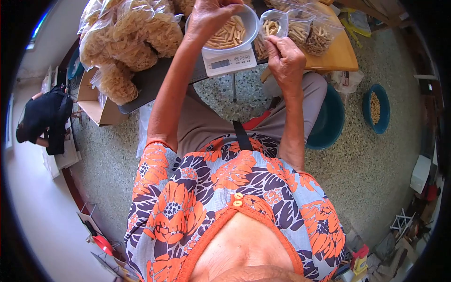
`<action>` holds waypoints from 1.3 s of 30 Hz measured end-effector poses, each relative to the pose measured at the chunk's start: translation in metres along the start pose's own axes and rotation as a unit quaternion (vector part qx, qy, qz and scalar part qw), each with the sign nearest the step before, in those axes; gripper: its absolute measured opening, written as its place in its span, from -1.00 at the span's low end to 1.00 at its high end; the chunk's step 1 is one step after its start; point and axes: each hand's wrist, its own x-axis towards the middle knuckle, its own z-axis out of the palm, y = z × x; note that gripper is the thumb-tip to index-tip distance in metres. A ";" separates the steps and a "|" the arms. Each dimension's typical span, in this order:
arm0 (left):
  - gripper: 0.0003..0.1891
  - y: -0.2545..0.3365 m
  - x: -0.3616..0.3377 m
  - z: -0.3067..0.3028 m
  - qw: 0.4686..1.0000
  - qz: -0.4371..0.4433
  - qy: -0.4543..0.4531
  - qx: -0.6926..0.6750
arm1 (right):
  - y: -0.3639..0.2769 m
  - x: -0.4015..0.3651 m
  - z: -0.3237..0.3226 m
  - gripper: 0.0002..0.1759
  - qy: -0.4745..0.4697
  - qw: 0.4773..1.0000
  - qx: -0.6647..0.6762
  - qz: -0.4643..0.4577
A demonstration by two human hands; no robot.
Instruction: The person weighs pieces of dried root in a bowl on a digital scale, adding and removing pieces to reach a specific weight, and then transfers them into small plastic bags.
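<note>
My left hand (206, 19) is over the left rim of a translucent plastic bowl (254, 26) at the top of the view. Its fingers are bent together near the top edge, and I cannot make out what is in them. Short pale-brown sticks (226, 36) lie in the bowl, which rests on a white digital scale (230, 61). To the right of the bowl, my right hand (287, 60) pinches the near edge of a clear plastic bag (280, 22). Some of the same sticks show inside that bag.
Filled clear bags (320, 37) stand on a wooden board (345, 51) at right. Large bags of light-brown pieces (127, 42) pile up at left above a cardboard box (89, 96). Teal basins (329, 120) sit on the speckled floor. A person in black (44, 115) is far left.
</note>
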 end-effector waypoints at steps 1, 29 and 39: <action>-0.93 -0.008 0.003 -0.010 0.999 0.002 0.007 0.052 | 0.001 -0.001 0.001 -0.84 -0.004 1.000 -0.004 0.002; -0.78 -0.059 0.006 -0.007 0.847 -0.111 -0.063 0.517 | -0.004 0.003 0.002 -0.85 -0.023 1.000 -0.009 0.003; -0.71 -0.054 0.003 -0.017 0.962 -0.214 -0.155 -0.068 | -0.003 0.002 0.005 -0.85 -0.022 1.000 -0.012 0.008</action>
